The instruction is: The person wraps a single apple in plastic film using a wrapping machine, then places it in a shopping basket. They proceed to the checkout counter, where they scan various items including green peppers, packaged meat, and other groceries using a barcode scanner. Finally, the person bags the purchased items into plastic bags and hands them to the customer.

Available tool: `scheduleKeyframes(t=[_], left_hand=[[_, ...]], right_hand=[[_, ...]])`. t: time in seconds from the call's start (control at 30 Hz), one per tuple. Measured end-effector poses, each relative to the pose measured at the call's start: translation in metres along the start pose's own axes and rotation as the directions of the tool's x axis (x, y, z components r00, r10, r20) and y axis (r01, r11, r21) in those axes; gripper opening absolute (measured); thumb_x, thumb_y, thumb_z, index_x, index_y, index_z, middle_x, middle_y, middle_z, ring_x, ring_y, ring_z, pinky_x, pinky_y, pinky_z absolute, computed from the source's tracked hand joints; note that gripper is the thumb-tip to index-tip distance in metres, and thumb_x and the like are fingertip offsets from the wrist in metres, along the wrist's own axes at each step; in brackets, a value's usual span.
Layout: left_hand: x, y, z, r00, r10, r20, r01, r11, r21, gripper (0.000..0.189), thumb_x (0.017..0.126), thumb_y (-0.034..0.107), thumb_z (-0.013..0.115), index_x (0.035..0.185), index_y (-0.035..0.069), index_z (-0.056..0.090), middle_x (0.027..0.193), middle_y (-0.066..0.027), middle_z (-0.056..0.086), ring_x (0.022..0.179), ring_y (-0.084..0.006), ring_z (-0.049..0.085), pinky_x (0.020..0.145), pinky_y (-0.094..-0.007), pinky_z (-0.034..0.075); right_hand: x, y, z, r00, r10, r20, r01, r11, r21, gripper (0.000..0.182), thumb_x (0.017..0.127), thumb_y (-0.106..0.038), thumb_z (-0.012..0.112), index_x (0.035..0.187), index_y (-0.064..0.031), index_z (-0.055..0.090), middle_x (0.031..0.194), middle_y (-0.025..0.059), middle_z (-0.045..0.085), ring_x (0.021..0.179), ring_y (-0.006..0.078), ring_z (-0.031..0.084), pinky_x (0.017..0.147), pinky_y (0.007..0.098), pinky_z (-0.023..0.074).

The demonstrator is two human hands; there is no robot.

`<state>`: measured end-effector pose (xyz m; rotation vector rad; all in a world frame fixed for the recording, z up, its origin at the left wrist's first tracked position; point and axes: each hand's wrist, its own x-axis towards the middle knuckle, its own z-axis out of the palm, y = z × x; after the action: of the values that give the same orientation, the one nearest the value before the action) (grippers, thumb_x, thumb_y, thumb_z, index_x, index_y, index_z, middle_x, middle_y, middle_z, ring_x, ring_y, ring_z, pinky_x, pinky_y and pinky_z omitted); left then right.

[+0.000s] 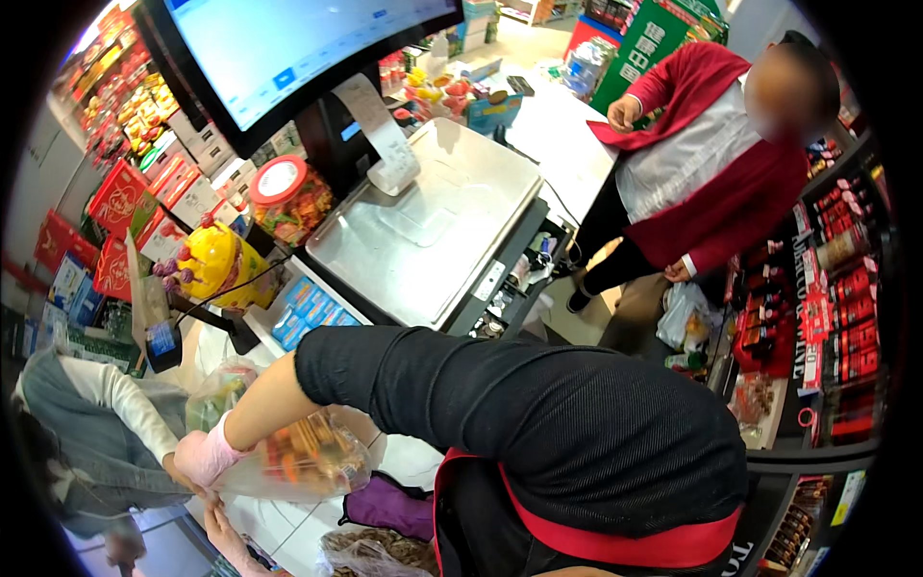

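My right hand [205, 456], in a pink covering, reaches far left under a black sleeve, closed at the gathered top of a clear plastic bag [317, 458] of packaged goods; its fingertips are hidden. Just below, my left hand [225, 530] comes up from the bottom edge, its fingers extended to the same spot; whether they grip the bag is unclear. The hand [180, 472] of a person in a denim vest and white sleeves meets mine there. Behind my forearm is another clear bag [227, 382] with green contents. A purple cloth item [389, 505] lies on the white counter.
A metal weighing tray [433, 216] stands ahead, under a monitor [310, 50] with a paper receipt strip [378, 133]. Left of it are a candy jar [288, 198] and a yellow lollipop tub [227, 263]. A bag of brown goods [378, 552] lies below. A person in red [750, 195] stands right, beside shelves.
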<state>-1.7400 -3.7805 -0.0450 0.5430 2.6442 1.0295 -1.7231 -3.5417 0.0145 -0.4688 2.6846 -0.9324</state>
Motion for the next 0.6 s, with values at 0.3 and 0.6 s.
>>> scheduleKeyframes(t=[0.3,0.6], left_hand=[[-0.037,0.112,0.024,0.917,0.388,-0.093,-0.327,0.866,0.379,0.037,0.087,0.003,0.051,0.124,-0.003,0.049,0.119,-0.0181,0.055,0.11,-0.0307,0.051,0.095,-0.0353,0.039],[-0.105,0.226,0.08,0.87,0.49,-0.045,-0.423,0.793,0.439,0.034,0.082,0.0,0.057,0.115,-0.001,0.057,0.104,-0.0178,0.062,0.094,-0.0316,0.06,0.082,-0.037,0.047]], right_hand=[[-0.013,0.05,-0.003,0.943,0.108,-0.314,-0.053,0.982,0.179,0.033,0.073,-0.033,0.068,0.087,-0.0033,0.07,0.088,0.0147,0.068,0.084,0.0284,0.067,0.07,0.0389,0.0529],[-0.044,0.083,-0.004,0.905,0.309,-0.294,-0.204,0.919,0.337,0.02,0.067,-0.018,0.07,0.081,-0.0026,0.071,0.081,0.0145,0.069,0.078,0.0255,0.068,0.068,0.0356,0.0545]])
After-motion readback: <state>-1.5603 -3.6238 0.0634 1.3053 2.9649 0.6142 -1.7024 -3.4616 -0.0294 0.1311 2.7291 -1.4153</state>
